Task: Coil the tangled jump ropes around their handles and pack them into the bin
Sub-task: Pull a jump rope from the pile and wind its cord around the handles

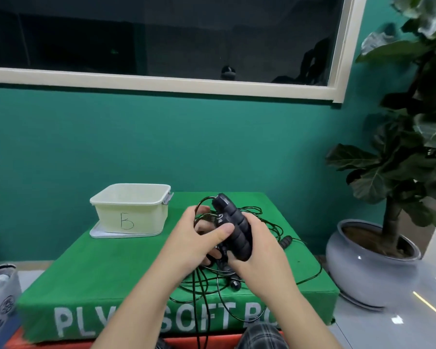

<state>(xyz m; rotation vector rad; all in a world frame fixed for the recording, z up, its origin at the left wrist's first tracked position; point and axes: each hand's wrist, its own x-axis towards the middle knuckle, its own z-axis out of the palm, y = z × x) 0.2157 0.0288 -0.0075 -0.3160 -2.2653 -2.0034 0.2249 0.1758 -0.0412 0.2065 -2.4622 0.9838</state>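
Holding the pair of black ribbed foam handles (233,227) upright in your curled right hand (259,250), keep your left hand (199,238) pinching the thin black cord (207,280); wind snug turns, feeding slack from the tangle before reaching for the cream plastic bin (130,210) standing well left.

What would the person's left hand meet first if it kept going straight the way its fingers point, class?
The left hand points right and slightly away, so it would first meet the black foam handles gripped by the right hand; its thumb already rests on them. Depth is unclear in this single view.
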